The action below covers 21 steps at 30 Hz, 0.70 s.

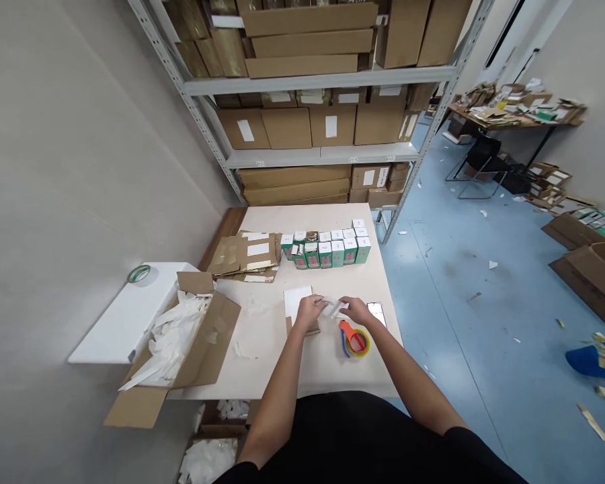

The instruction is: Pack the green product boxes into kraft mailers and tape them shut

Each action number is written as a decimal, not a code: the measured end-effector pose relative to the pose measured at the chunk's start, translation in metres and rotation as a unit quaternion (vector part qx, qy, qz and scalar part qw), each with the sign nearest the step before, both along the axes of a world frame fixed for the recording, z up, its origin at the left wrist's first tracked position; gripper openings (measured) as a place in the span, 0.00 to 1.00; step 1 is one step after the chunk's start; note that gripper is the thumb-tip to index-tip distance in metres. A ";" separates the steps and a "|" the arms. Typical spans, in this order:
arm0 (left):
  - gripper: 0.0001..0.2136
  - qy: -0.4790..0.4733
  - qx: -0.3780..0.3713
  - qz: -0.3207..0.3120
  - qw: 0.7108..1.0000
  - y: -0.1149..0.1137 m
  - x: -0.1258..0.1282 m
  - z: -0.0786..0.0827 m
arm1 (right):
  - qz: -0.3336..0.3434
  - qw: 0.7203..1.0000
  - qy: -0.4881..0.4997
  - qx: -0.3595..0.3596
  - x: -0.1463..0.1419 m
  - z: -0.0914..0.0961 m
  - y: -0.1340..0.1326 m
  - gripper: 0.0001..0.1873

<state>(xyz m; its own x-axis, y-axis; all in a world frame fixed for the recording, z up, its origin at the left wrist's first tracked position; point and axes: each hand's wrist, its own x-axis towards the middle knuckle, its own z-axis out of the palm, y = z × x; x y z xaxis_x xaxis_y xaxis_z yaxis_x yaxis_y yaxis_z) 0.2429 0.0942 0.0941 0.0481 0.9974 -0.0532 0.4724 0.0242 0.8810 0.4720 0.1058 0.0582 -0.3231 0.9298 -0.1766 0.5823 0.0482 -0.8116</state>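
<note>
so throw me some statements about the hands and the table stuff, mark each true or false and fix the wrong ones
1. The left hand and right hand both hold a thin whitish sheet. True.
2. The red tape dispenser lies nearer the left hand. False: it lies nearer the right hand.
3. Small green-and-white boxes stand to the right of the flat cardboard pieces. True.
4. The open carton on the left is full of green-and-white boxes. False: it holds crumpled white scraps.
5. A smartphone lies by the right wrist. True.
</note>
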 end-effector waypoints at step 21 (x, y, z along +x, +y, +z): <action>0.14 -0.207 0.003 0.257 0.944 -0.015 -0.084 0.015 | -0.087 0.992 0.082 -0.039 0.034 -0.020 0.008 0.08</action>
